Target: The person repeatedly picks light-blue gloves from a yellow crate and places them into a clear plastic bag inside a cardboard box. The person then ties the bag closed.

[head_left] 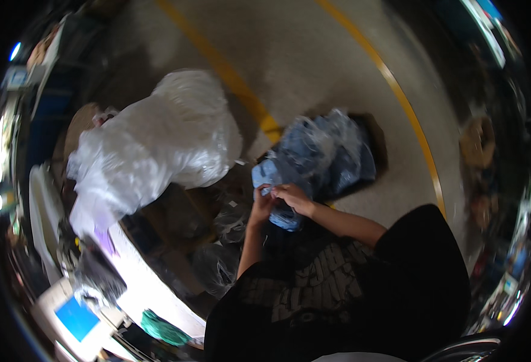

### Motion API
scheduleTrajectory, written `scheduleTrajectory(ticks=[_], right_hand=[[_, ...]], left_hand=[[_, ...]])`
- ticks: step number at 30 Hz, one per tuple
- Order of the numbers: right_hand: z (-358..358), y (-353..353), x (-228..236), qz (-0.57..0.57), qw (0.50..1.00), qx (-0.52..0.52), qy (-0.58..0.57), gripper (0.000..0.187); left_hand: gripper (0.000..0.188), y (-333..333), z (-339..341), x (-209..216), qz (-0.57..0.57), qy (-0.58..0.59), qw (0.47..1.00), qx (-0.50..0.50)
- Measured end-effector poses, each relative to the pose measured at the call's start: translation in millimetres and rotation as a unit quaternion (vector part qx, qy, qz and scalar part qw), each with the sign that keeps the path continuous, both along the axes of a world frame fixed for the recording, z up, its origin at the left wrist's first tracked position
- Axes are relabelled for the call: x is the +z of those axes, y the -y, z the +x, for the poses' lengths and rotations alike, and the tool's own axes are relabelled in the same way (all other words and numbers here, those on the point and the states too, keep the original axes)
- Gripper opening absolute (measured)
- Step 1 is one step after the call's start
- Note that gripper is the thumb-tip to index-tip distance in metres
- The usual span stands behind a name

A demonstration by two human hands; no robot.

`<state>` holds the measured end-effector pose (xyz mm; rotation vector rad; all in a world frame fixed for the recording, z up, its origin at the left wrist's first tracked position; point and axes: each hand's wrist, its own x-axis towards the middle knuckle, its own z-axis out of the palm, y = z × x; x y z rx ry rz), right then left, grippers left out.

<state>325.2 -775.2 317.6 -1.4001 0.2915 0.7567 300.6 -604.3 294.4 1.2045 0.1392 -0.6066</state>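
My left hand (pixel 262 202) and my right hand (pixel 294 196) meet in front of my body, fingers pinched close together. Whatever lies between the fingertips is too small and dark to make out. Light-blue crumpled material (pixel 286 218) shows just below and above the hands, against or right behind them. Beyond it rests a large clear plastic bag (pixel 323 145) with blue contents, its top crinkled and shiny. The bag's near side is partly covered by my hands.
A big white plastic sack (pixel 150 139) bulges at the left, beside a bright white surface (pixel 138 283). Clear plastic bags (pixel 214 262) lie low between it and me. A green bundle (pixel 163 327) sits at the lower left. Yellow lines (pixel 392 81) cross the grey floor.
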Motion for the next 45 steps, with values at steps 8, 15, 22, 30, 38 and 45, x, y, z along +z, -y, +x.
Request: scheduleTrajectory(ticks=[8,15,22,30,38,45], right_hand=[[6,21,27,-0.348,0.812,0.251,0.396,0.017],[15,28,25,-0.343,0.765,0.256,0.481,0.028],[20,24,48,-0.400,0.706,0.267,0.520,0.019],[10,19,48,-0.454,0.695,0.165,0.532,0.016],[5,8,45,-0.506,0.656,0.214,0.517,0.015],[12,21,25,-0.398,0.746,0.281,0.454,0.014]], left_hand=[[0.054,-11,9,21,0.006,-0.041,0.998,-0.048],[0.038,2,22,23,0.167,0.008,0.985,-0.051],[0.028,31,26,44,0.547,0.152,0.823,-0.021],[0.023,22,20,26,0.406,0.139,0.902,-0.052],[0.029,2,34,9,0.188,-0.205,0.956,0.098],[0.026,39,52,7,0.547,-0.131,0.826,0.036]])
